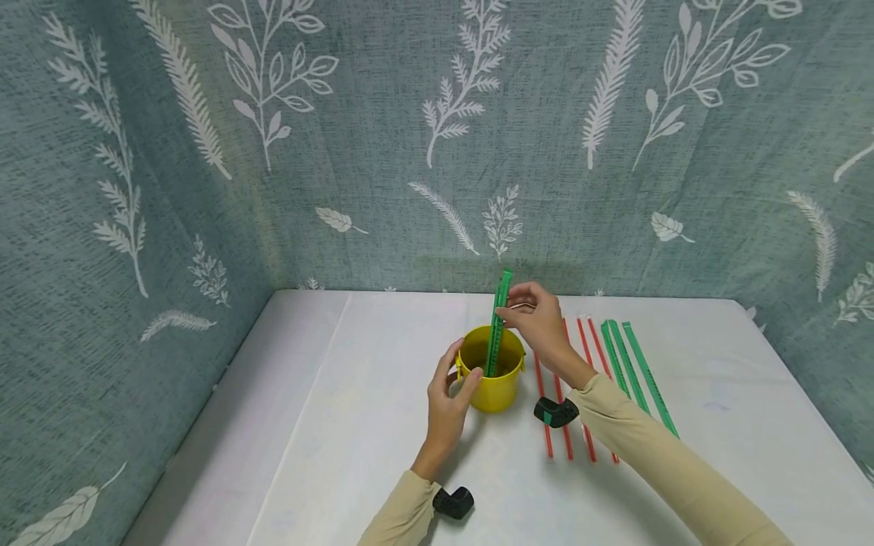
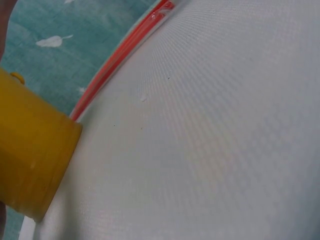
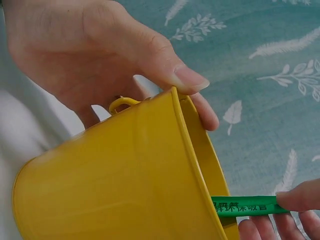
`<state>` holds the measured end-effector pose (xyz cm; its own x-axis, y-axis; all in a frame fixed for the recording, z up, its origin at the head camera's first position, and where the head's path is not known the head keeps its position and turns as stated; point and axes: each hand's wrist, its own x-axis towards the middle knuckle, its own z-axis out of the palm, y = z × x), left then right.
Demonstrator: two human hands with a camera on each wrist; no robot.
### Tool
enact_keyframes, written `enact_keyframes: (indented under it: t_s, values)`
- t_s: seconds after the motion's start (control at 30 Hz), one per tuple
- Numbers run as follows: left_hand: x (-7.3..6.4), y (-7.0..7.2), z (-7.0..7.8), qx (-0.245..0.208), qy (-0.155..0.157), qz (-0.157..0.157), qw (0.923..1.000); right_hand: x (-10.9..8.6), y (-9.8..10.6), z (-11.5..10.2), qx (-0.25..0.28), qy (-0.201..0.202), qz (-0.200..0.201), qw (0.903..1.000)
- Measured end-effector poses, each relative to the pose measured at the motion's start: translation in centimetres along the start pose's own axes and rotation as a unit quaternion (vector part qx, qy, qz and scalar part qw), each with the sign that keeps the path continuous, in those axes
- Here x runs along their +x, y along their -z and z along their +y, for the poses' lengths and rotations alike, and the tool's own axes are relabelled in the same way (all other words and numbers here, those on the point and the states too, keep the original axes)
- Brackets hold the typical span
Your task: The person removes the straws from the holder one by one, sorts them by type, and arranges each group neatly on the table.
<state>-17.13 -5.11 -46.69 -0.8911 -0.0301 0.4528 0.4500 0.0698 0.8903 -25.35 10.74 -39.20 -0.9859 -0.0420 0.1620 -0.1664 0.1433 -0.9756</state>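
Observation:
A small yellow bucket stands upright on the white table, its side large in the right wrist view. My left hand grips it at the near left rim, the thumb on the edge and the fingers round the side. My right hand is above the bucket's right side and pinches a green paper-wrapped straw with printed characters. That straw leans in the bucket, its lower end inside and its top standing well above the rim. Another green wrapped straw shows close beside it.
Right of the bucket, several red straws in clear wrappers lie in a row, partly under my right forearm. Several green wrapped straws lie further right. A leaf-patterned grey-green cloth hangs behind the white table.

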Motion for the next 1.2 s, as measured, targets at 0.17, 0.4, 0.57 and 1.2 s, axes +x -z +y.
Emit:
enact_keyframes:
  t_s: [0.17, 0.4, 0.57, 1.2]
  values:
    - [0.0, 0.1, -0.2, -0.004, -0.003, 0.0, 1.0, -0.2, 0.2, -0.2, 0.011, 0.005, -0.003, 0.9999]
    - [0.0, 0.0, -0.1, -0.009, -0.003, 0.001, 1.0, -0.4, 0.7, -0.7, 0.013, 0.008, 0.005, 0.9999]
    - [0.0, 0.0, -0.1, -0.01, 0.0, 0.004, 0.9999, -0.4, 1.2, -1.2, 0.02, 0.018, 0.009, 0.9996]
    - [-0.1, 0.0, 0.0, -0.008, -0.006, 0.004, 0.9999, -0.6, 4.3, -4.9, 0.053, 0.091, 0.054, 0.993]
